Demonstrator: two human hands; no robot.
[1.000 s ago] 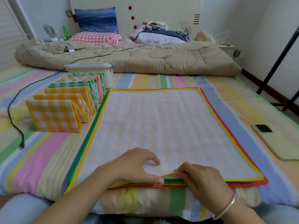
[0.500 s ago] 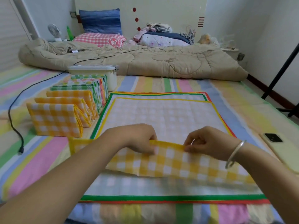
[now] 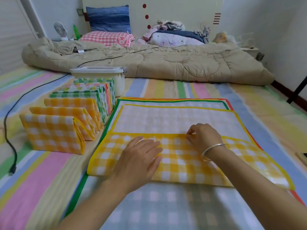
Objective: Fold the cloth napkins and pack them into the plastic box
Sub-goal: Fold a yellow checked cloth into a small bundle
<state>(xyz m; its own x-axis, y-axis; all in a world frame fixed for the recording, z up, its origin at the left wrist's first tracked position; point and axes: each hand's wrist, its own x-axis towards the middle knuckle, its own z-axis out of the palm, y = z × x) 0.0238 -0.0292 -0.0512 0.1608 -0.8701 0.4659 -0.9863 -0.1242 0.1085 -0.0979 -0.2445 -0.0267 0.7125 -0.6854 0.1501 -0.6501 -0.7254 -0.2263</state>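
Yellow checked napkin [image 3: 182, 163] tops a flat pile directly in front of the person. Its near part is folded away from them, so a band of bright check faces up and the pale underside shows beyond the hem. The left hand [image 3: 139, 158] lies flat on that band with its fingers straight, pressing the cloth down and gripping nothing. The right hand [image 3: 203, 136] has its fingertips curled at the far hem of the band, pinching the edge; a silver bracelet [image 3: 213, 149] sits on that wrist.

Under this cloth lies a green-edged napkin [image 3: 149, 205], spread wider on the near side, and beneath that a red hem [image 3: 297, 199] peeks out at the right.

Just beside the pile, on the left, a row of folded napkins [image 3: 54, 133] stands on edge — yellow check nearest, then green check and printed ones farther back. At the far end of the row stands the plastic box [image 3: 106, 75], white, with its lid on.

All of this rests on a striped bedsheet [image 3: 33, 188] in pastel bands. A black cable [image 3: 10, 140] runs along the left side, and a beige quilt [image 3: 166, 60] lies bunched across the far end, with pillows and loose clothes behind it.
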